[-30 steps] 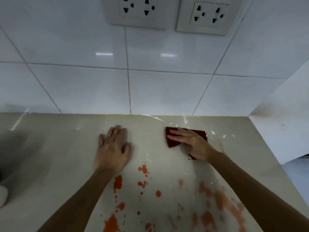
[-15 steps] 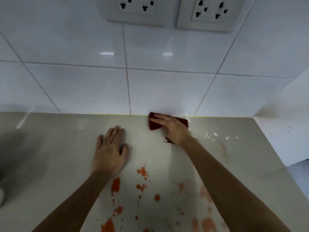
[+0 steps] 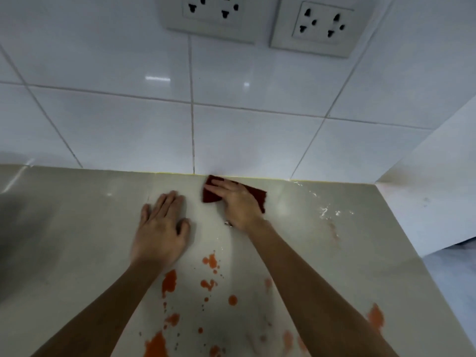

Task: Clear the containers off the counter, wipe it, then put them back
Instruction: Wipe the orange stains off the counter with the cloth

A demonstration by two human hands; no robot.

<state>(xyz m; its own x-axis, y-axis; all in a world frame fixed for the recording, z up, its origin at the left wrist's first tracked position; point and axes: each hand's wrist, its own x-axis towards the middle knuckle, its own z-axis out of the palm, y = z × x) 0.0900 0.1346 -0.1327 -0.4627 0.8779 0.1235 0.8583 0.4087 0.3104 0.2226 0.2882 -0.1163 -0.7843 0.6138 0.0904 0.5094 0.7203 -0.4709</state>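
Note:
My right hand [image 3: 238,206] presses flat on a dark red cloth [image 3: 210,195] lying on the beige counter [image 3: 77,240], close to the back wall. Its fingers point left across the cloth, and part of the cloth shows past the hand on the right side. My left hand [image 3: 161,229] lies flat on the bare counter just to the left, fingers spread, holding nothing. Orange stains [image 3: 168,282] spatter the counter in front of both hands, between my forearms. No containers are in view.
White tiled wall [image 3: 257,140] rises right behind the counter, with two sockets [image 3: 211,16] high up. A white side panel [image 3: 438,197] closes off the counter's right end. White crumbs [image 3: 325,211] lie to the right of the cloth.
My right hand slid the cloth leftward and toward the back wall, then a little forward again. My left hand has stayed flat in the same spot.

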